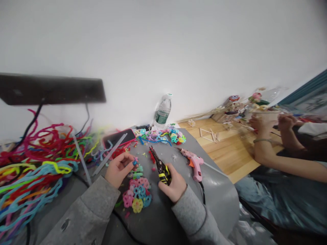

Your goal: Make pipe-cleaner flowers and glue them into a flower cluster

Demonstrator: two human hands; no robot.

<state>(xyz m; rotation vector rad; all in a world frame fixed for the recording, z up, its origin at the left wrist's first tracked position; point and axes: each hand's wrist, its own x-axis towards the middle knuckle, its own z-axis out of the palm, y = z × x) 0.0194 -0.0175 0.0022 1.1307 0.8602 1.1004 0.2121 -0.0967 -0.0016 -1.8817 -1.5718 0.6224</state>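
Pliers [161, 168] fill the curled right hand [175, 184]; left hand [119, 170] pinches 1 blue piece [134, 163].

The pliers [161, 167] are black and yellow, the glue gun [196, 165] pink with an orange trigger [191, 163]. The flowers [139, 193] mix pink, light blue and yellow; the table [217, 194] is grey, the bottle label [161, 117] green.

Pliers' handles [162, 177] (partly behind fingers [174, 173])

A big white wall [143, 44] stands behind a gray table [219, 204] with a round corner — a yellow-brown wood table [228, 149] is beside it.
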